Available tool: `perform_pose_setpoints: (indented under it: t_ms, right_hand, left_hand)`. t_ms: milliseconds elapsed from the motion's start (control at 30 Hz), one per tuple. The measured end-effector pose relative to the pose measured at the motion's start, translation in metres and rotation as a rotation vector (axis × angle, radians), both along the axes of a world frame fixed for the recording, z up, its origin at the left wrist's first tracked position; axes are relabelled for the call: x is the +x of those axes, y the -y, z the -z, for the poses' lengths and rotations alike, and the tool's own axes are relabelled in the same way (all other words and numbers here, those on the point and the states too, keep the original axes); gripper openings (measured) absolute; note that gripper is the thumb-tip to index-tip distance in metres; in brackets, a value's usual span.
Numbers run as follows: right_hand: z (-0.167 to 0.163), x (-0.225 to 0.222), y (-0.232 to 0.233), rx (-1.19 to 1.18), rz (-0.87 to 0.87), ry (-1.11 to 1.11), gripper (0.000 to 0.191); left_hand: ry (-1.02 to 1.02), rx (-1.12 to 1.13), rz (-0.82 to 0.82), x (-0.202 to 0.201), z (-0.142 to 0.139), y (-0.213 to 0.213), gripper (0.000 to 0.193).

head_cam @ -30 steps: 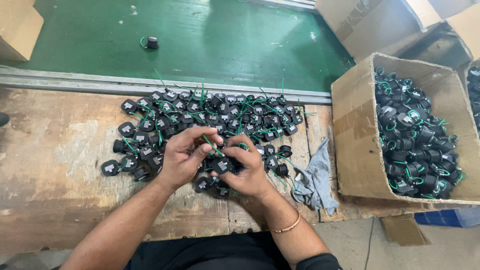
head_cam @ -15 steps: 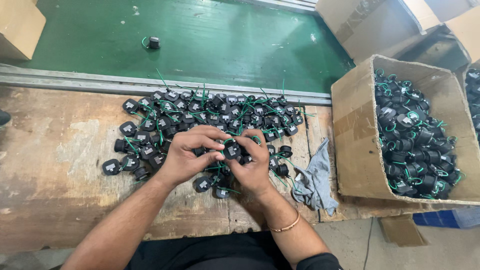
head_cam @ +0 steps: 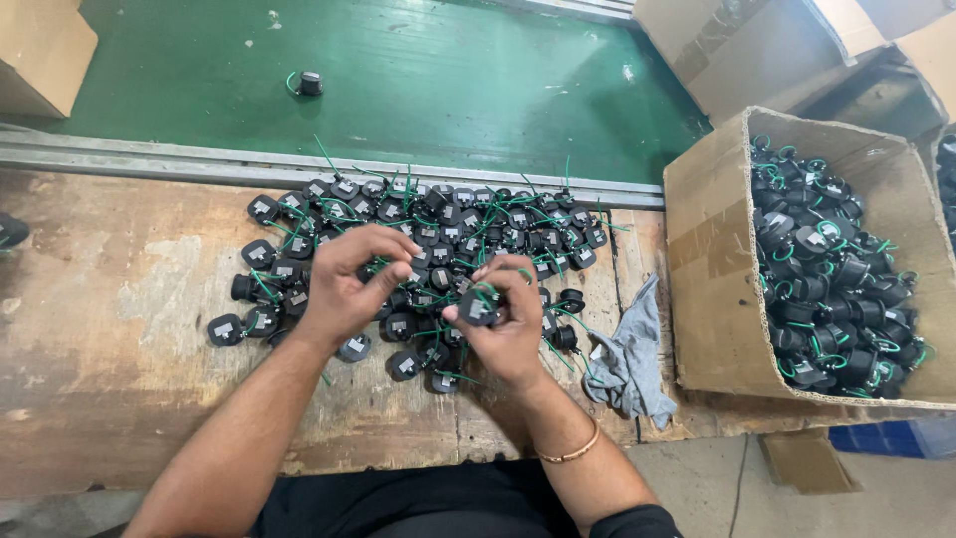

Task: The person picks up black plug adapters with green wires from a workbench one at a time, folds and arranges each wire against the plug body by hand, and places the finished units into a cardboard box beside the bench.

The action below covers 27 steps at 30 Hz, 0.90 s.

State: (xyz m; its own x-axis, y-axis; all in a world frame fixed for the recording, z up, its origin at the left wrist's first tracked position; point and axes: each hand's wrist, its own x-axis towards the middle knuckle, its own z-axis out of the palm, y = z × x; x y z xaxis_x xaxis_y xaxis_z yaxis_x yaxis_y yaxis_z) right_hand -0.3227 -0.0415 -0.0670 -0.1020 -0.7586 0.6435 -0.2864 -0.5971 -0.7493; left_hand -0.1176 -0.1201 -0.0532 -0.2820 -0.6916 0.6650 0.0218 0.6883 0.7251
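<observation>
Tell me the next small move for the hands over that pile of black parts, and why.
Probably the left hand should close on the green wire of the black part that the right hand pinches. The part is lifted above the pile of black parts on the wooden bench, its wire loose, and the left fingers are right beside it.

One head-worn camera looks steeply down, close over the wooden bench [head_cam: 119, 379]; its exact tilt is perhaps slightly forward.
</observation>
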Motion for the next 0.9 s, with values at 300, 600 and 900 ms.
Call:
perform_pose_setpoints:
  t_ms: [300, 600, 900]
  right_hand:
    - [0.010, -0.010, 0.009, 0.226, -0.374, 0.616, 0.026]
    - [0.012, -0.010, 0.005, 0.214, -0.407, 0.552, 0.027]
    - [0.016, -0.010, 0.005, 0.197, -0.374, 0.575, 0.024]
  left_hand:
    - [0.523, -0.205, -0.351, -0.029, -0.003, 0.023, 0.031]
    - [0.354, -0.092, -0.498, -0.032, 0.004, 0.023, 0.012]
    - [0.307, -0.165, -0.574, -0.026, -0.006, 0.015, 0.019]
